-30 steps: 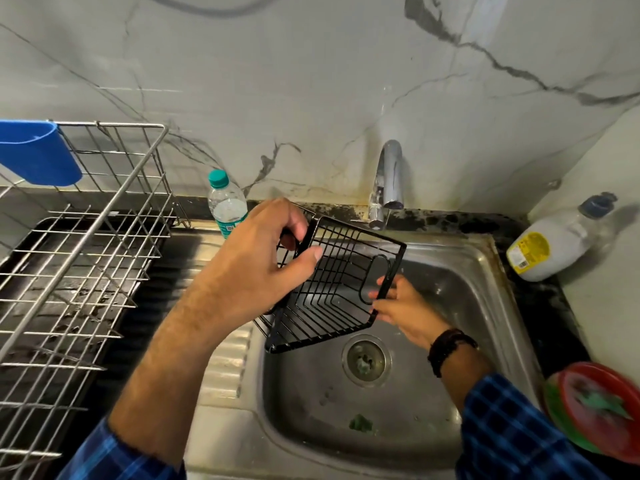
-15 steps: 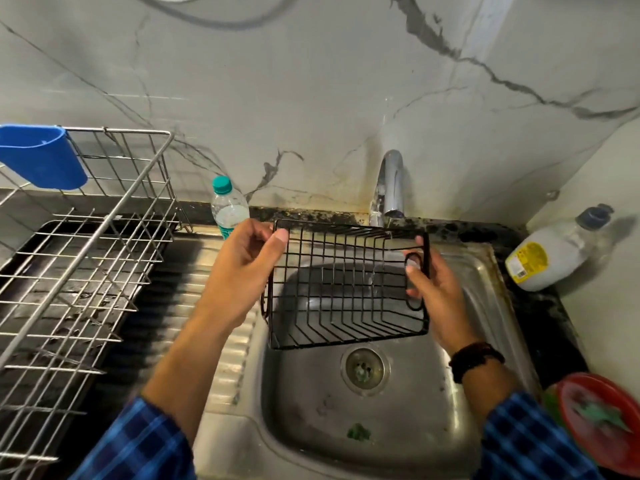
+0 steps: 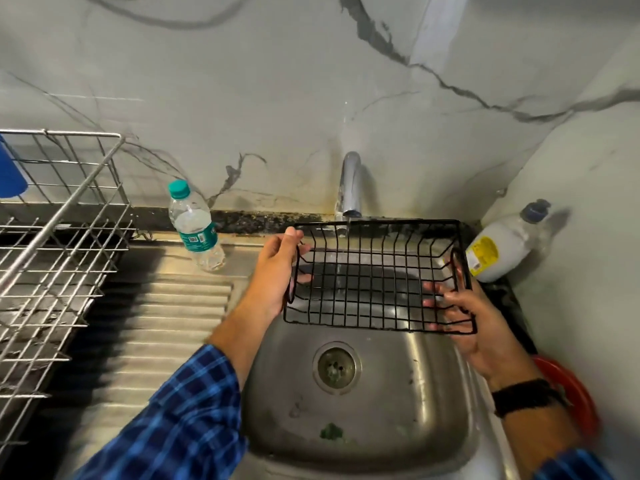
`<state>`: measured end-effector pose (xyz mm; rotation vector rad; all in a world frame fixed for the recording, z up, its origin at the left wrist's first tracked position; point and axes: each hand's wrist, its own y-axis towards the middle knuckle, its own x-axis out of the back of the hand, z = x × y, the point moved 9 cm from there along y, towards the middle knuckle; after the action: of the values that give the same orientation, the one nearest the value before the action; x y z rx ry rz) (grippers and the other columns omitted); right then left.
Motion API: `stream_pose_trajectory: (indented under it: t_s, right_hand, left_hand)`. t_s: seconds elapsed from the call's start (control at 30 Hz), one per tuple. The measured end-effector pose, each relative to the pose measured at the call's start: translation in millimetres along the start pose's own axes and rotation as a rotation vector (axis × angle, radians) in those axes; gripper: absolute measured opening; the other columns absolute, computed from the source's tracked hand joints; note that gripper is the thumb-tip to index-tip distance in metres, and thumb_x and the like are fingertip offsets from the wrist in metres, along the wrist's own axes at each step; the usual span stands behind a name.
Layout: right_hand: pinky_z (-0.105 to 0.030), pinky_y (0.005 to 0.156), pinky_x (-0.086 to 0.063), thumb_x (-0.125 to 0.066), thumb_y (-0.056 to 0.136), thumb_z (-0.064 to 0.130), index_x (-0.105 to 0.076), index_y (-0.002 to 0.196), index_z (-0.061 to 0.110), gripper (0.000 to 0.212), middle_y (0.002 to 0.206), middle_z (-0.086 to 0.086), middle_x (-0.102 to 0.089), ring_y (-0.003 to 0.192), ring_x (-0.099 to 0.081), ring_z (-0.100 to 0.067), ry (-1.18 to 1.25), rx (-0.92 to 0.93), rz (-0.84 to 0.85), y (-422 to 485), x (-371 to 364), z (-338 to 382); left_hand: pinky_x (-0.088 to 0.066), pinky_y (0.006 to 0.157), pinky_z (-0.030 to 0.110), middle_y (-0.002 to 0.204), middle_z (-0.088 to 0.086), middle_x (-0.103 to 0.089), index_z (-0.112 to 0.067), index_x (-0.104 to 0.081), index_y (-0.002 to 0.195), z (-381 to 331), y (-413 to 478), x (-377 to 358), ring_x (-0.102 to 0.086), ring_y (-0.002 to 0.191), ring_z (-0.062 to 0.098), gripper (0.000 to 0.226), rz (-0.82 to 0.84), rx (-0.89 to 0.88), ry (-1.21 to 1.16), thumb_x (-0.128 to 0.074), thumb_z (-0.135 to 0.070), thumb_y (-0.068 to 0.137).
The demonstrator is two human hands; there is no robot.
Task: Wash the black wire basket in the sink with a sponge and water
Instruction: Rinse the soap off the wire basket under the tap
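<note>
I hold the black wire basket [image 3: 377, 275] level above the steel sink [image 3: 346, 410], its open side facing me, right under the tap [image 3: 350, 188]. A thin stream of water falls from the tap through the basket. My left hand [image 3: 277, 275] grips its left end at the handle loop. My right hand [image 3: 474, 320] holds the right end, fingers curled through the wires. A small green scrap [image 3: 331, 432], perhaps a sponge piece, lies on the sink floor near the front.
A plastic water bottle [image 3: 195, 225] stands on the ribbed drainboard [image 3: 166, 323]. A steel dish rack [image 3: 52, 254] fills the left side. A white detergent bottle [image 3: 502, 244] lies at the right corner, a red plate [image 3: 568, 393] behind my right wrist.
The basket has turned from tilted on its corner to level and shifted right under the tap. Both hands moved to its ends, and the camera has dipped lower.
</note>
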<state>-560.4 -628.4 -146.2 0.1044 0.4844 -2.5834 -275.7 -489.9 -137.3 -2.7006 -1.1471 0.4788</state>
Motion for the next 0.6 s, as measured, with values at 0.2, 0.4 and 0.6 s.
stream_pose_trajectory:
  t_s: [0.2, 0.4, 0.6]
  right_hand:
    - [-0.040, 0.072, -0.053, -0.039, 0.093, 0.004, -0.054, 0.139, 0.032, 0.056, 0.117, -0.011, -0.066, 0.094, -0.065, -0.025, 0.091, -0.037, -0.069, -17, 19, -9]
    - [-0.035, 0.061, -0.047, -0.041, 0.092, 0.009, -0.067, 0.116, 0.019, 0.037, 0.095, -0.014, -0.068, 0.072, -0.064, -0.023, 0.250, -0.171, -0.118, -53, 20, -26]
    - [-0.028, 0.050, -0.050, -0.055, 0.089, -0.015, -0.050, 0.131, 0.044, 0.072, 0.108, -0.007, -0.063, 0.080, -0.060, -0.023, -0.226, -0.080, -0.283, -100, 29, -29]
  left_hand:
    - [-0.052, 0.101, 0.056, 0.127, 0.006, -0.065, -0.024, -0.051, 0.122, 14, 8, -15, -0.060, 0.123, 0.019, 0.055, 0.100, 0.138, 0.194, -0.053, -0.069, 0.091]
    - [-0.052, 0.095, 0.058, 0.129, 0.009, -0.070, -0.032, -0.070, 0.123, 60, -44, -13, -0.066, 0.118, 0.034, 0.059, 0.426, 0.453, 0.097, -0.035, -0.069, 0.094]
    - [-0.053, 0.088, 0.043, 0.133, -0.004, -0.064, -0.031, -0.053, 0.140, 85, -46, 33, -0.065, 0.115, 0.019, 0.073, 0.291, 0.469, 0.279, -0.042, -0.075, 0.082]
